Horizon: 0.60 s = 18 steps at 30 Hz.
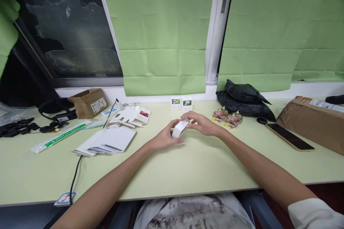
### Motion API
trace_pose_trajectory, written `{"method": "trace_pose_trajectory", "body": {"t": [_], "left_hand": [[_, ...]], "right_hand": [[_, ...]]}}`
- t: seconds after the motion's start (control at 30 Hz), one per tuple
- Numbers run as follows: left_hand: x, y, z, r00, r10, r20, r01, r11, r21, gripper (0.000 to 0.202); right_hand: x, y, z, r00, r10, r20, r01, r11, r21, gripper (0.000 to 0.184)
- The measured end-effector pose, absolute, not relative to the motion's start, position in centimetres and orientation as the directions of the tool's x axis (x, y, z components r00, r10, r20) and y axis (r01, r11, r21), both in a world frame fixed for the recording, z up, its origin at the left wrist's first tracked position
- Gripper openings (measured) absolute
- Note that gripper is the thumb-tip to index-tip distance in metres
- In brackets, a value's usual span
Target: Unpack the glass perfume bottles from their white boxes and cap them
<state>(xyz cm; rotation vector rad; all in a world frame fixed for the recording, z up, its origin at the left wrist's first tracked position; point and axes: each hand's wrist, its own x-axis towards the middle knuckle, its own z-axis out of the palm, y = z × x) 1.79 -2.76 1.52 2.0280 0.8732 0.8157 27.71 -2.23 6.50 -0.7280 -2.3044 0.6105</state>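
Observation:
Between my two hands, above the middle of the table, is a small white cardboard box [180,128], tilted. My left hand [166,136] grips its left side, with the thumb along the near side. At the box's upper right edge, the fingers of my right hand [200,123] are closed on it. Behind my hands, two small white boxes with flower pictures [181,104] stand side by side against the wall. Flat white card blanks [130,116] and a stack of folded white cards [107,139] lie to the left of my left hand.
Clear ornaments with reddish filling [227,117] sit right of my hands, before a black plastic bag [242,100]. Farther right are a phone [289,136] and a large cardboard box [311,121]. An open brown carton [88,103], a green-striped packet [61,137] and a black cable [75,175] are at left.

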Motion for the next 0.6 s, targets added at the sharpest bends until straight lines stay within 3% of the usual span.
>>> {"method": "trace_pose_trajectory", "body": {"t": [0.2,0.33,0.43,0.6], "left_hand": [[1.3,-2.4,2.5,0.610,0.782,0.125,0.257,-0.345,0.903,0.078],[1.5,-2.2,1.6,0.503,0.832,0.232,0.247,-0.396,0.885,0.077],[2.1,-2.6,1.2,0.427,0.830,0.360,0.332,-0.513,0.791,0.077],[2.4,-3.5,1.5,0.403,0.741,0.537,0.527,-0.668,0.526,0.080]], "right_hand": [[27.7,-1.9,5.8,-0.586,0.689,0.426,0.245,0.652,-0.718,0.029],[27.4,-1.7,4.6,-0.472,0.772,0.425,0.199,0.563,-0.802,0.034],[27.1,-1.6,3.7,-0.428,0.821,0.379,0.162,0.482,-0.861,0.037],[26.5,-1.7,2.6,-0.459,0.832,0.311,0.088,0.391,-0.916,0.040]]}}
